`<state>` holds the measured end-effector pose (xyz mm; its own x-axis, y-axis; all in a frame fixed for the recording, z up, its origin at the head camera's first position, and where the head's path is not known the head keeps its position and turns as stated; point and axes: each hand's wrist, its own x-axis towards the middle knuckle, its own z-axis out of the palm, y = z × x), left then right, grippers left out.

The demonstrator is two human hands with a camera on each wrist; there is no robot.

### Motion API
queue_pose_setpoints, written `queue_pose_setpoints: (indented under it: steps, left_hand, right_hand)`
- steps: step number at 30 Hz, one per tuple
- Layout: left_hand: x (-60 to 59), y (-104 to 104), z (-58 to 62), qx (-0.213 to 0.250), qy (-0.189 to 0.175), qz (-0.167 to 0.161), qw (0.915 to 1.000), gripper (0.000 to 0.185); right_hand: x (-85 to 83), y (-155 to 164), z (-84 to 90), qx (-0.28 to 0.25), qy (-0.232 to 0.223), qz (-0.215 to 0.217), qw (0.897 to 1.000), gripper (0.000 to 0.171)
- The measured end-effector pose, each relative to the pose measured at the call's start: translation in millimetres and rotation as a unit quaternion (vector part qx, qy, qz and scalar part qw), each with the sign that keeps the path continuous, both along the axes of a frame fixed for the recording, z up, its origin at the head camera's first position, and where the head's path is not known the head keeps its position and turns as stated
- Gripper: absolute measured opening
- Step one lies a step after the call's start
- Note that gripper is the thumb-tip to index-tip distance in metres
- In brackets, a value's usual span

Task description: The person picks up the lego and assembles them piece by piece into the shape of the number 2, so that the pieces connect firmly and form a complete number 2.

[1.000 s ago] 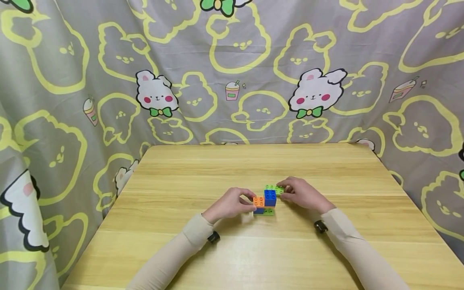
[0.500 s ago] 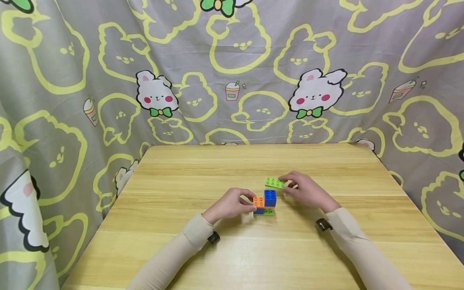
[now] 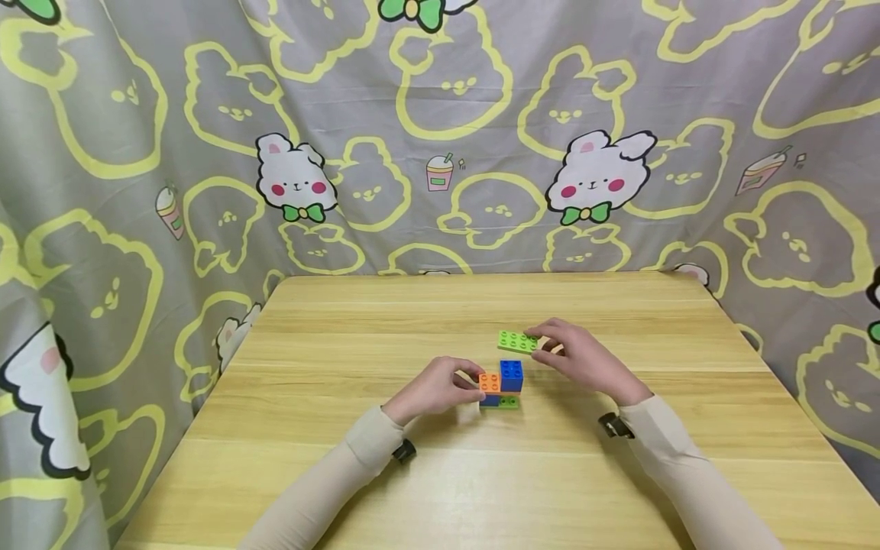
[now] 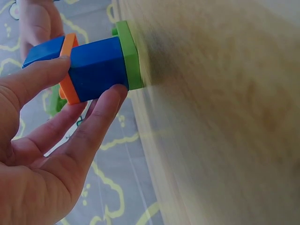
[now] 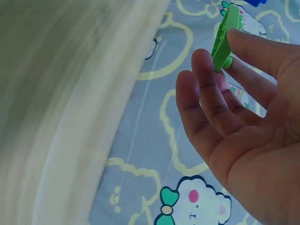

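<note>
Right hand pinches a flat, studded light-green plate by its end, lifted off the worktop, long axis running left-right, just behind the block stack. Left hand grips that stack with thumb and fingers: glossy plastic, orange and blue bricks on a green base plate, resting mid-worktop.

On the table, the left hand grips a small brick stack from its left side: an orange brick beside a blue one, with a green plate at the bottom. Just beyond and to the right, the right hand pinches a light green plate, held level above the table. A rabbit-print curtain hangs behind.
</note>
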<state>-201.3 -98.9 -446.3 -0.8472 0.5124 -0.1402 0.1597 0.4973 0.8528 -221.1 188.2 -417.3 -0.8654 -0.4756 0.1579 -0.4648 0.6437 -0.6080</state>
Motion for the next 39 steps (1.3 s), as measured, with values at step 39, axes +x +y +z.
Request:
queue_pose_setpoints:
  steps: [39]
  left_hand:
    - [0.2,0,0.7,-0.005,0.004,0.000,1.0000,0.035]
  right_hand:
    - [21.8,-12,24.0,0.003,0.021,0.019,1.000,0.034]
